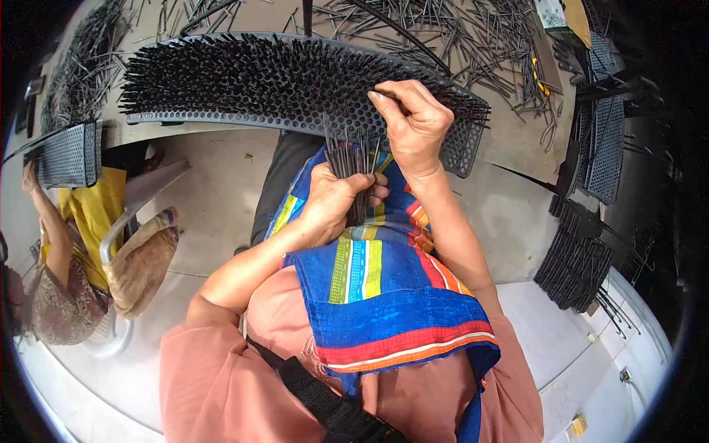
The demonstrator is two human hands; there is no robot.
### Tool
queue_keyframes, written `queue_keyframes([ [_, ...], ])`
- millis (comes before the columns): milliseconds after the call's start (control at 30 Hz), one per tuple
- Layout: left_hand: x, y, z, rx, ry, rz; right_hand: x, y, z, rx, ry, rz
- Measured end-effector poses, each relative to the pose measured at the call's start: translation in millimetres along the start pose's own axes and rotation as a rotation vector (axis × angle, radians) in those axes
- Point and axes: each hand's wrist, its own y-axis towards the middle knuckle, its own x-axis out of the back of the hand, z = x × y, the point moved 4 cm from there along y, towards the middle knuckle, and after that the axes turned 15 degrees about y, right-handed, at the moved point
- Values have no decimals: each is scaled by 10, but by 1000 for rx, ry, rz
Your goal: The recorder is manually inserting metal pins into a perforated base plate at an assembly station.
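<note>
My left hand point(336, 199) is closed around a bundle of thin dark rods point(346, 161), held upright in front of my lap. Just beyond it lies a long grey perforated rack point(473, 140) with many holes. Short dark rods point(266, 77) stand packed upright across most of it. Bare holes show along its near edge and right end. Over the right part of the rack, my right hand point(415, 122) is pinched, thumb against fingers. Whatever is between those fingertips is too small to make out against the dark rods.
Loose dark rods point(473, 44) lie scattered on the table point(517, 151) behind the rack. Pliers with yellow handles point(541, 77) lie at the right. More perforated racks point(605, 148) stand farther right. At left, another person's hand point(29, 177) touches a smaller rack point(70, 155), near a metal-framed chair point(111, 244).
</note>
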Motion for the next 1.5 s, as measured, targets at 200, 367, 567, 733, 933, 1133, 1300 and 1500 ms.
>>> queue_keyframes([
  [200, 16, 36, 24, 64, -42, 28, -19, 48, 9, 107, -5, 44],
  [367, 5, 51, 53, 98, -137, 7, -49, 121, 102, 191, -246, 259],
  [567, -5, 60, 55, 105, -180, 35, 190, -24, 78, 103, -306, 127],
  [733, -56, 25, 30, 72, -39, 105, 317, -547, -243, -889, 276, 310],
  [933, -51, 14, 23, -5, 25, 25, 384, -586, -237, -922, 589, 26],
  [1133, -33, 56, 84, 35, -9, -13, 430, -166, -84, -252, 331, -255],
  [1300, -48, 37, 34, 55, 5, -12, 329, -116, -158, -44, 241, -186],
  [1500, -56, 46, -30, 39, -27, -21, 290, -136, -172, -93, 240, -155],
])
